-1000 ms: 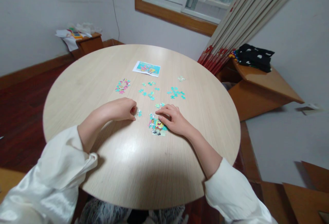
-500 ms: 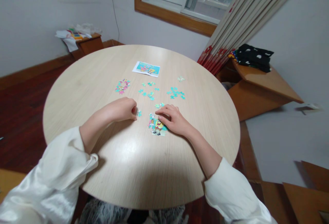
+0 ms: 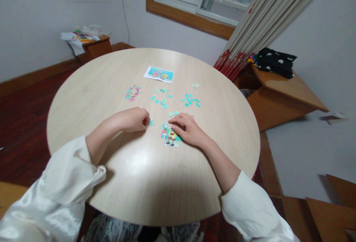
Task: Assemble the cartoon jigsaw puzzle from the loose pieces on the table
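Fingers of the left hand (image 3: 145, 120): curled in toward the palm, tips down on the tabletop against a small teal piece (image 3: 150, 122); whether they pinch it or only touch it cannot be told.
Left hand (image 3: 133, 119): loosely closed, resting on the table just left of the joined section.
Fingers of the right hand (image 3: 176, 122): gently bent and spread, lying on the upper right part of the joined section, gripping nothing.
Right hand (image 3: 188, 130): palm down, covering the section's right edge.
Joined section (image 3: 169, 137): a small block of fitted puzzle pieces with cartoon figures, flat on the table between the two hands, near the person's side.
Small teal piece: just left of the joined section, apart from it.
Green-teal pieces (image 3: 172, 113): a couple, just beyond the right fingertips.
Scattered teal pieces (image 3: 160, 101): loose, farther out toward the table's middle.
Teal cluster (image 3: 190, 100): to their right.
Pink cluster (image 3: 132, 92): to their left, in a rough ring.
Pale piece (image 3: 196, 85): alone, beyond the teal cluster.
Reference picture (image 3: 158, 73): a printed card, flat, past all the pieces.
Round table (image 3: 139, 186): light wood.
Sleeves (image 3: 63, 182): white, glossy, pushed up the forearms.
Curtain (image 3: 261, 23): striped, hanging right of the window.
Spotted black cloth (image 3: 275, 62): folded on a wooden stand at the right.
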